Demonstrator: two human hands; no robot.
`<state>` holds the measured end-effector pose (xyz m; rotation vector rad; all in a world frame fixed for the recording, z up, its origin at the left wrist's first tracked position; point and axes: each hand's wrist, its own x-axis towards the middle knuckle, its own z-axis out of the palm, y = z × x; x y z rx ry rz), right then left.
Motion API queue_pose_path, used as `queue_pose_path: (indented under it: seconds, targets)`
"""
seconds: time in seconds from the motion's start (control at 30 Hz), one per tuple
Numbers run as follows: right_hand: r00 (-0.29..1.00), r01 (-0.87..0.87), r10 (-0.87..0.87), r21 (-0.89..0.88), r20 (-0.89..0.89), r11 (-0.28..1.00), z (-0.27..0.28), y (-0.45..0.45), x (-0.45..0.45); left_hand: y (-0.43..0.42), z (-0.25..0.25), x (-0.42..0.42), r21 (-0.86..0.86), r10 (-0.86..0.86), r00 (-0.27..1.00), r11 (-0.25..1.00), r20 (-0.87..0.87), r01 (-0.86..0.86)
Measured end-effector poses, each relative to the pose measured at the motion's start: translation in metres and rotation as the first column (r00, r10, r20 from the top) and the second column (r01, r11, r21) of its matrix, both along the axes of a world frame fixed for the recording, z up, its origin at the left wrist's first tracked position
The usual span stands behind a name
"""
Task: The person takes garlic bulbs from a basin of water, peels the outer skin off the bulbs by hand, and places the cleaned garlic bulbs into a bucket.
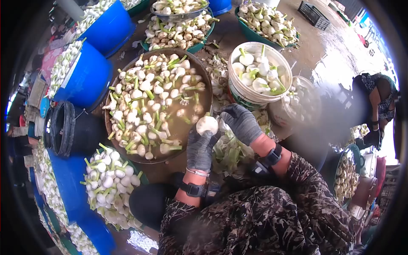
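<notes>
My left hand point(199, 148), in a grey glove, is closed around a white garlic bulb point(207, 125) with a short green stem stub on top. Just right of the bulb is my right hand point(240, 123), also gloved, its fingers curled; whether it pinches anything small is hidden. Beyond my left hand sits a wide round basin point(211, 91) of murky water with many trimmed garlic bulbs point(148, 93) floating in it. A white bucket point(255, 91) holding large clean bulbs stands past my right hand. Leafy peelings point(231, 151) lie below my hands.
Heaped garlic point(111, 182) stands at my lower left. Blue tubs point(85, 80) and a black bucket point(61, 127) line the left. Green basins point(267, 29) of garlic are at the back, with a black crate point(314, 15). Another person point(376, 97) bends over at the right.
</notes>
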<state>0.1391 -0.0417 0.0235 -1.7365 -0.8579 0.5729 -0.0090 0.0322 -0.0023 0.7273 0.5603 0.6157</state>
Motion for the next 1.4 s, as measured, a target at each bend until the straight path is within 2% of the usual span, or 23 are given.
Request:
queue_pose_path:
  seconds: [0.03,0.1,0.17,0.2,0.27,0.3,0.4,0.5,0.57,0.67,0.77,0.87,0.9,0.93,0.97,1.03,1.1,1.17,1.2,1.23,1.3,1.33,1.4]
  targets:
    - [0.999,0.027,-0.03,0.103,0.031,0.994,0.006,-0.01,0.0,-0.003,0.001,0.003,0.024,0.035,0.997,0.999,-0.066,-0.033]
    - [0.916,0.006,-0.02,0.035,0.401,0.999,0.015,-0.025,0.001,-0.006,-0.002,0.009,0.109,-0.016,0.992,0.994,-0.123,0.029]
    - [0.893,0.024,-0.033,0.026,0.45,0.999,0.019,-0.032,0.0,-0.01,0.004,0.017,0.398,0.049,0.946,0.913,-0.321,0.088]
    - [0.86,0.041,-0.018,-0.033,0.51,0.999,0.018,-0.033,0.0,-0.016,0.006,0.023,0.411,0.115,0.932,0.911,-0.343,0.04]
    - [0.809,0.078,0.001,-0.109,0.588,0.991,0.015,-0.032,-0.001,-0.018,0.008,0.025,0.479,0.122,0.909,0.873,-0.399,0.093]
    - [0.811,0.08,-0.002,-0.106,0.585,0.991,0.013,-0.031,0.0,-0.019,0.008,0.024,0.534,0.14,0.882,0.834,-0.45,0.14]
    - [0.774,0.08,0.021,-0.131,0.633,0.988,0.009,-0.029,0.003,-0.017,0.001,0.02,0.478,0.098,0.894,0.868,-0.436,0.138]
    - [0.856,0.066,0.018,-0.143,0.517,0.988,0.005,-0.027,0.008,-0.012,0.0,0.016,0.415,0.045,0.916,0.899,-0.399,0.137]
    - [0.92,0.017,-0.018,0.008,0.392,1.0,0.002,-0.025,0.01,-0.007,-0.001,0.015,0.404,0.038,0.924,0.905,-0.38,0.129]
    - [0.845,-0.03,0.064,-0.072,0.53,0.997,0.011,-0.026,0.005,-0.007,-0.001,0.015,0.43,0.084,0.902,0.895,-0.423,0.118]
    - [0.808,0.023,0.057,-0.127,0.586,0.992,0.005,-0.02,-0.001,-0.004,-0.005,0.015,0.51,0.094,0.839,0.828,-0.536,0.233]
    - [0.846,0.041,0.04,-0.14,0.532,0.989,0.003,-0.016,0.001,0.002,-0.009,0.01,0.552,0.059,0.845,0.78,-0.532,0.293]
    - [0.847,0.046,0.039,-0.146,0.531,0.988,0.003,-0.018,0.004,0.003,-0.008,0.008,0.456,-0.03,0.899,0.854,-0.436,0.25]
    - [0.939,0.029,0.014,-0.12,0.344,0.992,0.004,-0.019,0.006,0.002,-0.003,0.008,0.346,-0.101,0.94,0.913,-0.325,0.217]
    - [0.99,0.017,-0.004,-0.089,0.14,0.996,0.004,-0.018,0.009,0.0,-0.002,0.008,0.342,-0.104,0.94,0.914,-0.326,0.22]
    - [0.994,0.064,-0.056,-0.084,0.095,0.994,-0.027,-0.02,0.029,-0.002,0.0,0.005,0.069,-0.09,0.996,0.994,0.026,0.088]
    - [0.893,0.269,-0.135,-0.269,0.43,0.925,-0.03,-0.026,0.049,0.004,-0.004,-0.003,0.064,-0.148,0.985,0.988,0.085,0.143]
    - [0.871,0.312,-0.118,-0.351,0.477,0.883,-0.022,-0.034,0.063,0.005,0.0,-0.006,-0.128,-0.142,0.975,0.978,0.172,0.166]
    - [0.831,0.32,-0.171,-0.204,0.53,0.925,-0.018,-0.041,0.06,0.007,0.002,-0.004,-0.166,-0.151,0.974,0.97,0.167,0.178]
    - [0.83,0.314,-0.166,-0.2,0.532,0.928,0.0,-0.04,0.053,0.01,-0.003,-0.005,-0.162,-0.144,0.975,0.972,0.169,0.171]
    - [0.75,0.063,-0.103,0.084,0.653,0.994,0.031,-0.036,0.036,0.011,-0.013,-0.006,0.074,-0.227,0.974,0.971,0.001,0.227]
    - [0.75,0.071,-0.11,0.087,0.652,0.994,0.038,-0.035,0.029,0.009,-0.011,-0.005,0.15,-0.249,0.967,0.955,-0.06,0.255]
    - [0.527,-0.199,0.114,-0.009,0.842,0.98,0.046,-0.033,0.021,0.002,-0.005,-0.003,-0.078,-0.329,0.933,0.936,0.145,0.343]
